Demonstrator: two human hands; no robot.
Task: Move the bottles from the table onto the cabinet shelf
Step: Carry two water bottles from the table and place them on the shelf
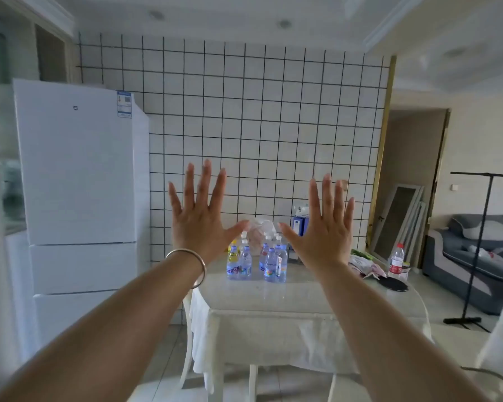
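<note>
Head view, single frame.

Hands: left hand (199,219), silver bangle (190,266) at the wrist, raised with palm forward and fingers spread wide; right hand (321,227) the same. Both are empty, well apart from each other, and held in the air in front of the table, touching nothing.

Task items: cluster of small clear plastic bottles with white caps and blue or yellow labels (257,261), standing upright close together near the far edge of the round table under its pale cloth and glossy top (273,297). None has been lifted. One taller clear bottle with a red label (396,261) stands apart at the table's right edge; whether it belongs to the job cannot be told.

Destination: no cabinet shelf is clearly in view; a blurred glass-fronted unit at the far left may be it.

Surroundings: white three-door refrigerator (79,184) to the left, white tiled wall with dark grout (259,111) behind, black floor stand (474,250) and grey sofa (474,256) to the right.

Risks, as judged: the bottles are packed tightly, so reaching for one could topple its neighbours; the smooth top would let them roll off.

Clearance: the near half of the table is bare, and open floor lies between table and refrigerator.
</note>
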